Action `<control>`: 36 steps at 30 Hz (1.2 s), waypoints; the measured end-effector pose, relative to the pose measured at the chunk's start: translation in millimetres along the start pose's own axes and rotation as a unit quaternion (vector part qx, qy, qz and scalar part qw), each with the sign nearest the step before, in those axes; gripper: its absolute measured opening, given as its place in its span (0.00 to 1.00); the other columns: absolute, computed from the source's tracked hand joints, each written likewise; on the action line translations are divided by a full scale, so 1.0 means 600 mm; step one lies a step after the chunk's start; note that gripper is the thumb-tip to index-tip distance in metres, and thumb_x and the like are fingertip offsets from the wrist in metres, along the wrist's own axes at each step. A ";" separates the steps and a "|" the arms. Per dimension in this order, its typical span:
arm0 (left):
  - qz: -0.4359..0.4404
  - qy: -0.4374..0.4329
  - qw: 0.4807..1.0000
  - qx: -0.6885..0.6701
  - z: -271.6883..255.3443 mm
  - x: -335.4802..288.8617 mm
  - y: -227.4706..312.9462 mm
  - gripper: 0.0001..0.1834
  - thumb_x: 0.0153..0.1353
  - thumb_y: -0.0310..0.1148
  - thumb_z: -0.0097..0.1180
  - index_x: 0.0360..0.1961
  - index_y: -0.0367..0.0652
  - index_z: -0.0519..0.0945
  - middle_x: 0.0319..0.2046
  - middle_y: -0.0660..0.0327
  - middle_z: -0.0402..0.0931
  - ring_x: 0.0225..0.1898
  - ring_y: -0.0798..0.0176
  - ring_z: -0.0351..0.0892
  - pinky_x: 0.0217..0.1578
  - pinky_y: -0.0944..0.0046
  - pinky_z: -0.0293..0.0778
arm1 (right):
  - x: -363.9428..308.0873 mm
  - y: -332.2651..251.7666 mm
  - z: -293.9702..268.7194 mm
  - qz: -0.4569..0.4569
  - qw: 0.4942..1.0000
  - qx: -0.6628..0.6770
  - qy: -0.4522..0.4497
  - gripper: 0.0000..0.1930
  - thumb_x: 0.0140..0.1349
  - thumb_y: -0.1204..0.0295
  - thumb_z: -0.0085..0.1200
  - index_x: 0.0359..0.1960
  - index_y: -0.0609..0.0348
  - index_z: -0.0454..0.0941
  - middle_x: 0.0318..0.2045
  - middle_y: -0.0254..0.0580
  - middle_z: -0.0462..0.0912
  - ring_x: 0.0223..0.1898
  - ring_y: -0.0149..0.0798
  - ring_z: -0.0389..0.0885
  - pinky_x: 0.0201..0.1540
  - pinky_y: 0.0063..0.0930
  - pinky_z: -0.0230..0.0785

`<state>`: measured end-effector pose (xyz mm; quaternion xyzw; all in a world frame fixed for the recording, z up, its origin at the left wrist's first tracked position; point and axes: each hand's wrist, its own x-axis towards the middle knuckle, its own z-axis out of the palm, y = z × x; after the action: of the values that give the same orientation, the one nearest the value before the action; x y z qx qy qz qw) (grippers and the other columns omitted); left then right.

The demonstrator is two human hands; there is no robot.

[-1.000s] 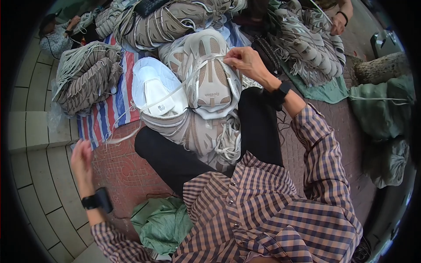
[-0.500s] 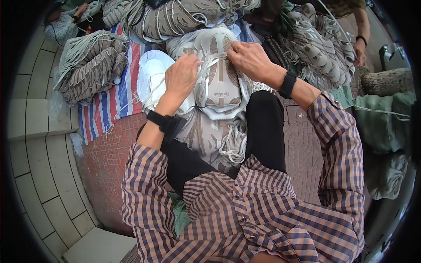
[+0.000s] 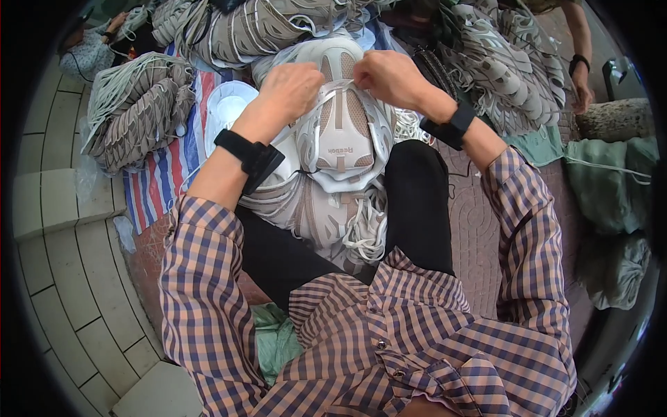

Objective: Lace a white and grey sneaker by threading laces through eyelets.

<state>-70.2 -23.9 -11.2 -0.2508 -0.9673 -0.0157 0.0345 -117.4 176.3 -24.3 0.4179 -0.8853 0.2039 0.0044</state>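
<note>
A white and beige shoe upper (image 3: 344, 132) with brown mesh lies between my knees, on top of other uppers. A white shoelace (image 3: 339, 85) crosses its throat. My left hand (image 3: 293, 89) is closed at the left side of the lace, its fingertips partly turned out of sight. My right hand (image 3: 390, 78) pinches the lace at the right edge of the throat. Below the upper rests a bundle of similar uppers (image 3: 319, 215), with a hank of white laces (image 3: 365, 233) hanging over its right side.
A white rounded piece (image 3: 231, 108) lies left of the shoe upper on a striped sheet (image 3: 149, 194). Stacks of uppers stand at the left (image 3: 139, 111), the back (image 3: 240, 35) and the right (image 3: 500, 76). Another person's hand (image 3: 582, 94) shows at the far right, near green sacks (image 3: 611, 187).
Both hands have moved a little farther away, the left one rising with its forearm swinging outward. The lace now lies tighter across the throat.
</note>
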 end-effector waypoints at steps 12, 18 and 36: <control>-0.134 0.054 0.986 -0.082 0.020 -0.017 0.027 0.13 0.48 0.32 0.52 0.35 0.37 0.74 0.31 0.46 0.72 0.35 0.44 0.75 0.36 0.50 0.71 | -0.025 0.017 0.030 0.201 0.865 0.459 0.029 0.03 0.53 0.77 0.53 0.28 0.63 0.73 0.20 0.27 0.71 0.22 0.20 0.68 0.24 0.14 0.60; -0.185 0.166 0.954 -0.166 0.041 -0.068 0.082 0.23 0.48 0.29 0.52 0.48 0.40 0.65 0.42 0.47 0.67 0.40 0.42 0.71 0.41 0.52 0.69 | -0.021 -0.025 0.042 0.045 0.988 0.062 0.133 0.08 0.47 0.80 0.51 0.30 0.58 0.71 0.24 0.47 0.76 0.26 0.50 0.75 0.30 0.39 0.68; -0.179 0.193 0.964 -0.048 0.024 -0.084 0.103 0.13 0.40 0.21 0.54 0.32 0.40 0.75 0.29 0.54 0.72 0.36 0.50 0.72 0.37 0.56 0.70 | -0.079 -0.152 0.067 0.092 0.992 -0.002 0.082 0.08 0.52 0.71 0.49 0.33 0.60 0.69 0.18 0.47 0.75 0.23 0.52 0.76 0.22 0.41 0.65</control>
<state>3.0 6.3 -28.8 -0.0673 -0.9695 -0.1157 0.2051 -12.1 145.0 -36.9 0.3164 -0.9171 0.2354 0.0588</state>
